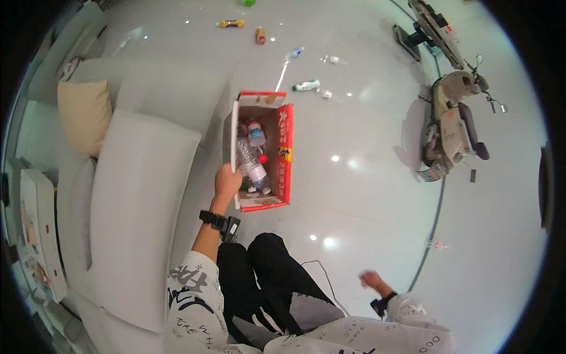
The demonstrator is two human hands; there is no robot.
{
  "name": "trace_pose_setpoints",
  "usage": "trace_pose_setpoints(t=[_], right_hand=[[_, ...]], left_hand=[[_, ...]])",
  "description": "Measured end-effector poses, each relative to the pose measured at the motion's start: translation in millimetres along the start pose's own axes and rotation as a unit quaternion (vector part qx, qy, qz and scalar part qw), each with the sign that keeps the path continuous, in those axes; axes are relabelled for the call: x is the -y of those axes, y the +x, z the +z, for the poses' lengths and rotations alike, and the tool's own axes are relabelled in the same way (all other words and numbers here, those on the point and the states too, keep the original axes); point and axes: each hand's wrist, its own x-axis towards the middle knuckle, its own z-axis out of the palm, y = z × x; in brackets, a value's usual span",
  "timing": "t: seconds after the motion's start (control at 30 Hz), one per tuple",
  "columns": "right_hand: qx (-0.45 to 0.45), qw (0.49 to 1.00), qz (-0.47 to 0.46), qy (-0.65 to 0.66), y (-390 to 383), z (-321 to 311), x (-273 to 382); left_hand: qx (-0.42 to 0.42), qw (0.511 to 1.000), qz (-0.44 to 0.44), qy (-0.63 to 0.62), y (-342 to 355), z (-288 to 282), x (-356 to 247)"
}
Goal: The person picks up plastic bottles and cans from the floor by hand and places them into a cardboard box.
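Note:
My left hand [229, 182] grips the left wall of an open red-and-white cardboard box [284, 159], held out in front of me. Inside lie several plastic bottles, among them a clear one [254, 168] and a smaller one with a coloured label [255, 133]. My right hand [371, 281] hangs low at the right, slightly blurred, with its fingers loosely curled and holding nothing that I can see.
A grey sofa [138, 218] with a beige cushion [84, 115] runs along the left. Several bottles, including an amber one [260, 35] and a green-labelled one [306, 85], are scattered over the glossy floor [348, 212]. A cream scooter [457, 133] stands at the right.

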Motion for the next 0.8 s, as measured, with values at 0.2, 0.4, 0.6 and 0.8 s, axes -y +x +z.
trace_pose_setpoints(t=[0.2, 0.4, 0.6, 0.8], right_hand=[[0.133, 0.883, -0.102, -0.438, -193.6, -72.8, -197.1], [0.126, 0.981, -0.033, -0.142, -145.4, 39.6, -122.3], [0.11, 0.969, -0.21, -0.075, 49.3, -3.9, 22.9], [0.087, 0.989, -0.114, 0.026, 193.3, -113.5, 238.5]], left_hand=[[-0.025, 0.996, -0.082, -0.018, -29.5, -13.5, -84.3], [-0.066, 0.974, -0.137, -0.17, 29.5, 15.5, -53.7], [-0.107, 0.955, -0.209, -0.181, 117.4, 31.0, -56.4], [-0.1, 0.912, -0.251, -0.31, 200.9, 7.3, -44.0]])
